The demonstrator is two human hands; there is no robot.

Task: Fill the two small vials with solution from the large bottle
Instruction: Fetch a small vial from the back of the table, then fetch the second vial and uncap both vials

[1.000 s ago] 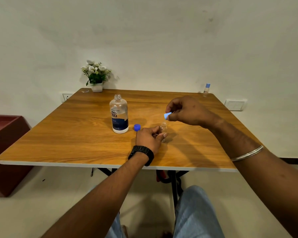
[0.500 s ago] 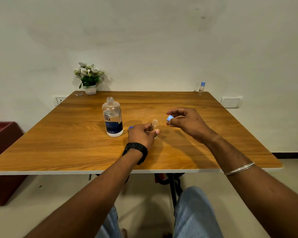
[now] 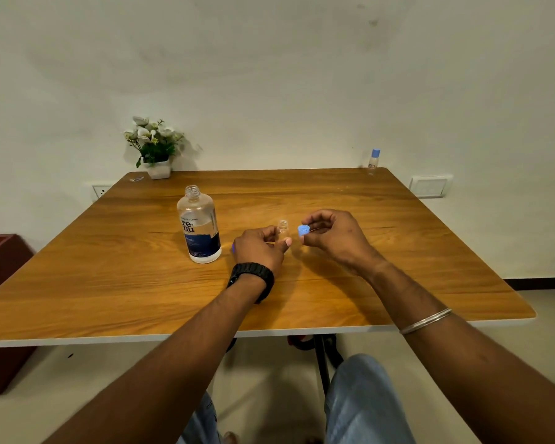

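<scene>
- counts: 1 bottle, 2 vials, 2 light-blue vial caps (one on, one off), 1 darker blue cap, 2 hands, 1 table (image 3: pixel 109 283)
- far left, off the table: dark red box (image 3: pixel 0 251) on the floor; wall socket (image 3: pixel 98 191) just behind the table's left rear edge
- rear left corner: 1 plant (image 3: pixel 153 145), white flowers, in a white pot; small clear scrap (image 3: pixel 137 178) just left of the pot, can't tell what it is
- bottle (image 3: pixel 200 227): left of centre on the table; upright, long axis vertical, mouth up and uncapped; clear, dark blue label facing camera; apart from both hands
- blue cap (image 3: pixel 233 248): sliver only, peeking out behind the left hand's left edge, between bottle and hand; rest hidden
- left hand (image 3: pixel 260 248): black watch (image 3: pixel 253 277) on the wrist; fingers and thumb curled round vial 1's body, grasping it
- vial 1 (image 3: pixel 283 226): mid-table, in the left hand; upright, long axis vertical, mouth up and open; clear; lower body hidden by fingers; fill level not readable
- vial cap (image 3: pixel 303 230): light blue, pinched in right fingertips, just right of vial 1's mouth, not touching it
- right hand (image 3: pixel 334 238): fingers curled, grasping that cap; silver bangle (image 3: pixel 425 321) on the forearm
- vial 2 (image 3: pixel 373 161): rear right corner, well apart from everything; upright, long axis vertical, light-blue cap on top
- wall switch plate (image 3: pixel 428 186) just right of that corner
- bottom: jeans-clad knees (image 3: pixel 362 402) under the near edge
</scene>
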